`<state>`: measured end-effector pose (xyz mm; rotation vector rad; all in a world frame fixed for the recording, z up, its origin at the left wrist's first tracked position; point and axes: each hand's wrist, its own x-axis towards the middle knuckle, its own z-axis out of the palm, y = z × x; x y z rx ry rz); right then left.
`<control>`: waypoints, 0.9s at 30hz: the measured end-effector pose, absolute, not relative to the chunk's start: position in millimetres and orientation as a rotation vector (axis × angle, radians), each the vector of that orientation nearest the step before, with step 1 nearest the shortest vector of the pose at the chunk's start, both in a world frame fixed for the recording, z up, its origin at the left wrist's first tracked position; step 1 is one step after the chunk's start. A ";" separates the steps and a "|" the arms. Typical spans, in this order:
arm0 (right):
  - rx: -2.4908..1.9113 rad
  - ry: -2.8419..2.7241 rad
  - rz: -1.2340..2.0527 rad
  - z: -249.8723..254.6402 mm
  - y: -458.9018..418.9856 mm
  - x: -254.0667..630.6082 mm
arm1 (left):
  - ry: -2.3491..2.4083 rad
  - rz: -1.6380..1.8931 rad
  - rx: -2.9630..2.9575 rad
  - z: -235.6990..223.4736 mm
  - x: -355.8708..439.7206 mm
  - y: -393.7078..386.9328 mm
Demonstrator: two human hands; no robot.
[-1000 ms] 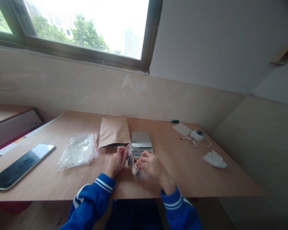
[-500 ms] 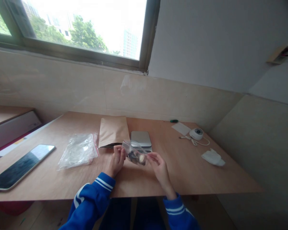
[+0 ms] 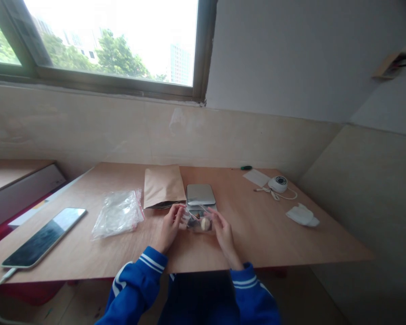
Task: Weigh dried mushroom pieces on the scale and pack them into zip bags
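Left fingers pinched on the left end of a clear bag (image 3: 196,227); right thumb and fingers pinched on its right end. Left hand (image 3: 168,229) and right hand (image 3: 224,234) roughly level, bag stretched between them.

Bag's long axis runs left-right, about parallel to the near table edge. Can't tell which side its mouth points. Inside: a pale round piece (image 3: 205,224) toward the right end, darker bits toward the left, outlines blurred.

Bag sits just on the near side of a scale (image 3: 200,194), overlapping its front in view; can't tell if they touch. Scale's metal plate faces up.

Beyond the left hand: brown paper bag (image 3: 164,184), lying flat, mouth toward the person. Left of that, a pile of clear bags (image 3: 117,215), red-lined edge on the right. Further left, a phone (image 3: 43,239), long axis from near-left to far-right, cable at the near end.

Right side of table (image 3: 274,239): green-handled screwdriver (image 3: 246,168), white card (image 3: 256,178), white dome camera (image 3: 277,183), crumpled white tissue (image 3: 302,215).
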<state>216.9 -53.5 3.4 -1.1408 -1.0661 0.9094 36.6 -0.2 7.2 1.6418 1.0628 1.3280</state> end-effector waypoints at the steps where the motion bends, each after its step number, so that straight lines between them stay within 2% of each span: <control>1: -1.152 -1.077 0.885 -0.5 -53.4 215.4 | 1.084 1.333 1.642 6.1 36.9 -1.0; 9: -1.245 -0.972 0.723 -10.2 -53.3 212.0 | 1.324 1.426 1.710 0.1 35.9 -2.6; 17: -1.180 -0.816 0.794 -9.5 -54.8 214.8 | 1.242 1.288 1.747 7.6 33.5 -4.8; 27: -1.206 -0.700 0.757 -8.8 -56.8 218.4 | 1.146 1.256 1.470 13.1 32.5 -3.3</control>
